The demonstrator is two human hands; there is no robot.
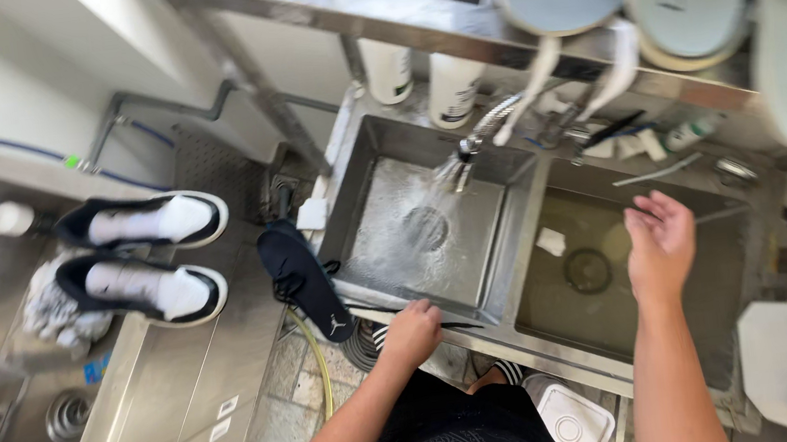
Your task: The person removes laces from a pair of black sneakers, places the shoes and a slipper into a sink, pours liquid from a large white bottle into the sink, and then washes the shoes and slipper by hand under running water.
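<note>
Steel sink [504, 238] rim: L hand [413, 332] fingers curled on thin dark rod; R hand [659, 242] fingers spread, empty.

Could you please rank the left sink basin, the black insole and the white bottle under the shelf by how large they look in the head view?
1. left sink basin
2. black insole
3. white bottle, partly hidden by the shelf, so its place below the insole is unsure.
</note>
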